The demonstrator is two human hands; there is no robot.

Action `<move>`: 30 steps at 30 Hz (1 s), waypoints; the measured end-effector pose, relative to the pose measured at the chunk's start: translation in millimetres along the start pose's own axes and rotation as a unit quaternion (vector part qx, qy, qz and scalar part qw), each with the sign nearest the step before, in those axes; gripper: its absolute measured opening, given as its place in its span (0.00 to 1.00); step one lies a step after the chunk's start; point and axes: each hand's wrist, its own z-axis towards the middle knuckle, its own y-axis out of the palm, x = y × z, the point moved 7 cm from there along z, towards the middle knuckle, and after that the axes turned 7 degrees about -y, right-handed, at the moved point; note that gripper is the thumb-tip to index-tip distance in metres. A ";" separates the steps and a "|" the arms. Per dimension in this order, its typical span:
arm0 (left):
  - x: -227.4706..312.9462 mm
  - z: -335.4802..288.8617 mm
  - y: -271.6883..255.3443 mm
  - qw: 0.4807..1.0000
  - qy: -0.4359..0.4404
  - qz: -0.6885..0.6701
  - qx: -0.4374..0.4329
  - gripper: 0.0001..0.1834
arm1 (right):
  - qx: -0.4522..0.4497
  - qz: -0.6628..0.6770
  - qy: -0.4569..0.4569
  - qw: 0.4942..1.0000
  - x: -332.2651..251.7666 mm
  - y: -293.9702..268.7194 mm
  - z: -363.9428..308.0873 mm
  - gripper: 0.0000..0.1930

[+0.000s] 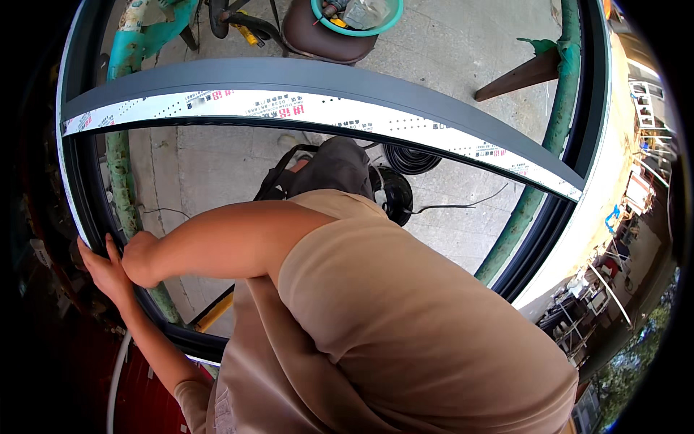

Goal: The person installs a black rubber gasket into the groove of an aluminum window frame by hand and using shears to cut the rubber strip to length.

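Observation:
A large dark grey window frame with black inner seals lies across green supports below me. Its wide crossbar spans the far part, with printed white film along one face. My left hand is at the frame's left side, fingers on the outer edge and thumb on the inner side, gripping it. My right arm reaches across my body, and my right hand is closed beside the left hand, against the same side of the frame. Its fingers face away, so anything in them is hidden.
Paint-worn green pipes run beneath the frame. Beyond the crossbar, a turquoise basin of tools sits on a brown stool seat. A coil of black hose lies on the concrete floor. Racks of clutter stand at right.

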 end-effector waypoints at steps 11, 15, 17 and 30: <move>31.4 -9.4 -21.7 0.999 -0.004 -0.031 0.010 0.40 | -0.063 0.029 0.001 0.998 6.6 -43.3 -31.4 0.23; 27.7 -13.8 -22.4 0.997 -0.040 -0.068 -0.003 0.40 | -0.080 -0.116 -0.035 0.989 -14.7 -47.2 -41.9 0.20; 24.0 -13.5 -20.3 0.995 -0.059 -0.080 -0.021 0.41 | -0.150 -0.178 -0.028 0.972 -28.2 -63.1 -46.0 0.19; 28.6 -6.2 -7.7 0.994 -0.062 -0.065 0.054 0.24 | -0.083 -0.431 -0.179 0.881 -37.2 -158.7 45.8 0.52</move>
